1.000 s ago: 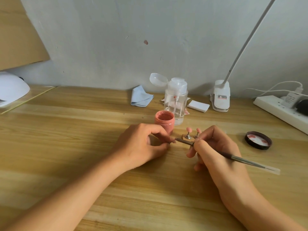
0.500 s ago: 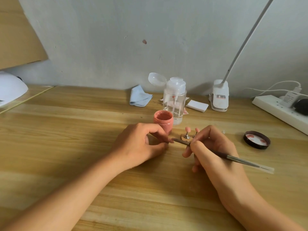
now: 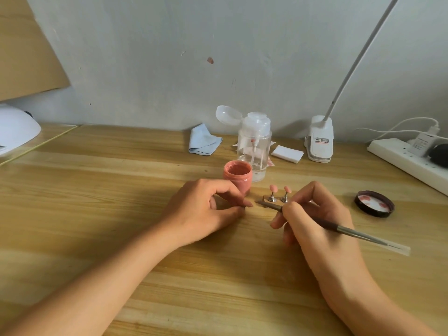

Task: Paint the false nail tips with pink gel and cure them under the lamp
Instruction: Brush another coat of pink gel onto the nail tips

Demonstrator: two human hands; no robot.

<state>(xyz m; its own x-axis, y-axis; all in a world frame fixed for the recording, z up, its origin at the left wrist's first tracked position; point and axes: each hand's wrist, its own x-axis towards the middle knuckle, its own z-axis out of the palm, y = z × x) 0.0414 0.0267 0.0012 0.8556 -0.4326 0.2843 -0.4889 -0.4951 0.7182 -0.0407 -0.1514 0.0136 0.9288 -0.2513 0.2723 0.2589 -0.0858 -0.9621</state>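
Desk (image 3: 97, 214): pot (image 3: 237, 175), brush (image 3: 339, 227) near nail tips (image 3: 274, 188)

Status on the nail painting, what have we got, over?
Right hand grips brush, tip by left hand; fingers pinched, contents hidden. Two pink nail tips on stands. Gel jar open. Nothing in the way.

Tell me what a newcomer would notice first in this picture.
The two hands in the middle: the right hand grips a thin brush, its tip aimed at the curled fingers of the left hand. Just behind them stand an open jar of pink gel and two pink nail tips on small metal stands. A white curing lamp sits at the far left edge.
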